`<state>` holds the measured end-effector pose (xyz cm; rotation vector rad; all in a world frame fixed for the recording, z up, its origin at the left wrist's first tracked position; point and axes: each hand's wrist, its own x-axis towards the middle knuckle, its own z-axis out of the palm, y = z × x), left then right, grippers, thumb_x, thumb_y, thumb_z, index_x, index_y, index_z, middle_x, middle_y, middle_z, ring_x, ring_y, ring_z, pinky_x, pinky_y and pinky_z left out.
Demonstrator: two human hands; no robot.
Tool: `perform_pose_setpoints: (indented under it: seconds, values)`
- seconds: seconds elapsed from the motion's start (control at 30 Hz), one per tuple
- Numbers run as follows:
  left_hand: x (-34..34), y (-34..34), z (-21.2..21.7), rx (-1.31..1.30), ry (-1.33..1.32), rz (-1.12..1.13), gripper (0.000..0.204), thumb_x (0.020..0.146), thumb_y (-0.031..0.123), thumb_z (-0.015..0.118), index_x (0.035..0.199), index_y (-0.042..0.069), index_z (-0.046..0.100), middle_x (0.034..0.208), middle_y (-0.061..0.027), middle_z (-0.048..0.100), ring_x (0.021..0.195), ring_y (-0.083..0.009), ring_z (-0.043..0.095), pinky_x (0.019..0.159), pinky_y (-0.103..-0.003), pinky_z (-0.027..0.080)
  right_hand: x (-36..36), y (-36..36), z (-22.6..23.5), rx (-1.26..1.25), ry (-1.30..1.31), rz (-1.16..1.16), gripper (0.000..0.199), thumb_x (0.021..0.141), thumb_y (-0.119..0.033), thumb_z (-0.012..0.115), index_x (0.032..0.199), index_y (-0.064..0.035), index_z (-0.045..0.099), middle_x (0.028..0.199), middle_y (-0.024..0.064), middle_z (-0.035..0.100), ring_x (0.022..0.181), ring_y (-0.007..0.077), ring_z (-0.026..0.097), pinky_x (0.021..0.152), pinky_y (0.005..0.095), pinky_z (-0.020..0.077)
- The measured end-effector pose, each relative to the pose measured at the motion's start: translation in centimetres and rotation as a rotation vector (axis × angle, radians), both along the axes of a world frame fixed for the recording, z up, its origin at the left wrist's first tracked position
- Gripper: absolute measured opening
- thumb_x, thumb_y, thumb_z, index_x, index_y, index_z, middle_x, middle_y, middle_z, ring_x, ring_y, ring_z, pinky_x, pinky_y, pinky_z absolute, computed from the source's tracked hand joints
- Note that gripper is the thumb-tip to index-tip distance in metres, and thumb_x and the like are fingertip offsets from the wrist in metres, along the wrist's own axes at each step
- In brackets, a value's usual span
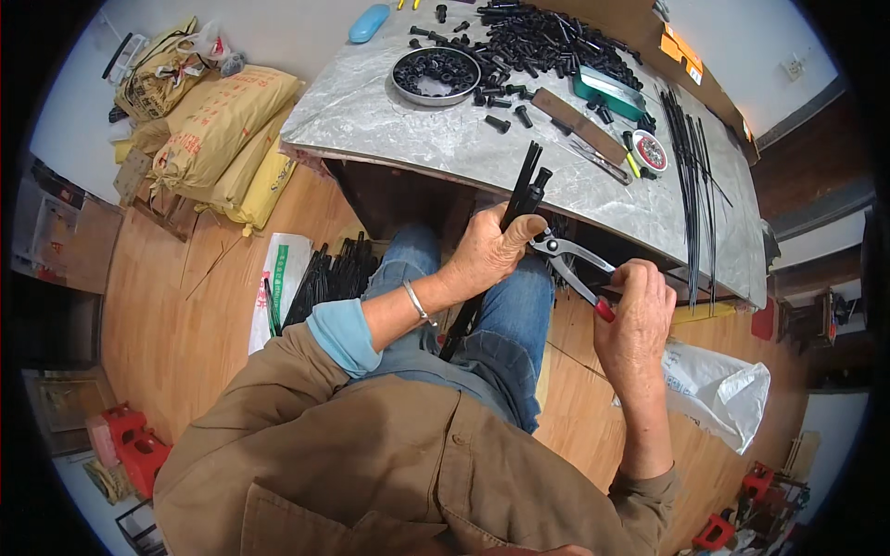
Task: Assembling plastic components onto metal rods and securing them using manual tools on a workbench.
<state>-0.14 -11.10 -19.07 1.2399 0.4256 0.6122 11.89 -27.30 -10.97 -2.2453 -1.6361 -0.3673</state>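
My left hand (487, 248) is closed around a bunch of black rods (525, 183), held upright above my lap at the table's front edge. One rod has a thicker, stepped end. The lower part of the bunch (456, 338) comes out below my wrist, between my thighs. In my right hand (637, 310) is a pair of pincers (577, 267) with red-covered handles, their second grip hidden by my fingers. The pincers' head is beside my left thumb, close to the rods. Whether the jaws bite on anything, I cannot tell.
On the grey marbled table (357, 116) lie a heap of black bolt-like parts (556, 42), a round dish (393, 85) of black rings, a green box (607, 97) and long thin black rods (691, 176). More black rods (326, 278) stand by my left leg. Yellow sacks (222, 120) are piled left.
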Motion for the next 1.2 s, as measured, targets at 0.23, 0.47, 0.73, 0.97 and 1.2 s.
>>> perform_pose_setpoints:
  seconds: [0.23,0.47,0.73,0.97,1.2]
  values:
    - [0.4,0.2,-0.8,0.136,0.047,0.134,0.055,0.082,0.058,0.061,0.073,0.003,0.055,0.057,0.0037,0.047,0.055,-0.0047,0.041,0.047,-0.025,0.035,-2.3,-1.0,-3.1,0.084,0.214,-0.047,0.035,0.067,0.010,0.065,0.092,-0.0038,0.045,0.086,0.0165,0.050,0.078,0.0392,0.054,0.063,0.0443,0.0436]
    - [0.2,0.1,-0.1,0.014,0.085,0.096,0.054,0.080,0.059,0.063,0.072,0.006,0.055,0.056,0.0044,0.047,0.052,-0.0032,0.043,0.043,-0.022,0.034,-4.9,-1.1,-7.9,0.102,0.605,-0.230,0.034,0.078,-0.011,0.073,0.093,-0.0060,0.044,0.075,0.0158,0.054,0.066,0.0366,0.055,0.060,0.0413,0.0444]
    - [0.2,-0.3,0.2,-0.023,0.014,0.131,0.056,0.080,0.063,0.059,0.075,0.008,0.050,0.053,0.0055,0.041,0.041,-0.0031,0.039,0.036,-0.021,0.028,-6.9,1.0,-13.7,0.395,0.618,-0.223,0.040,0.074,-0.010,0.076,0.094,-0.0049,0.042,0.078,0.0140,0.054,0.068,0.0367,0.056,0.061,0.0405,0.0448]
    - [-0.5,-0.5,1.4,0.010,0.013,0.092,0.060,0.083,0.066,0.053,0.083,0.006,0.052,0.049,0.0048,0.037,0.038,-0.0033,0.039,0.035,-0.020,0.029,-6.0,0.2,-12.6,0.386,0.615,-0.185,0.045,0.073,-0.010,0.078,0.101,-0.0050,0.044,0.080,0.0134,0.056,0.067,0.0324,0.058,0.059,0.0388,0.0456]
    - [-0.7,-0.8,1.5,-0.011,0.069,-0.019,0.059,0.086,0.063,0.053,0.084,0.004,0.055,0.050,0.0033,0.041,0.039,-0.0052,0.043,0.036,-0.020,0.033,-2.8,-2.9,-6.4,-0.037,1.703,0.078,0.015,0.085,-0.006,0.058,0.097,-0.0017,0.051,0.054,0.0106,0.055,0.040,0.0165,0.053,0.036,0.0268,0.0399]
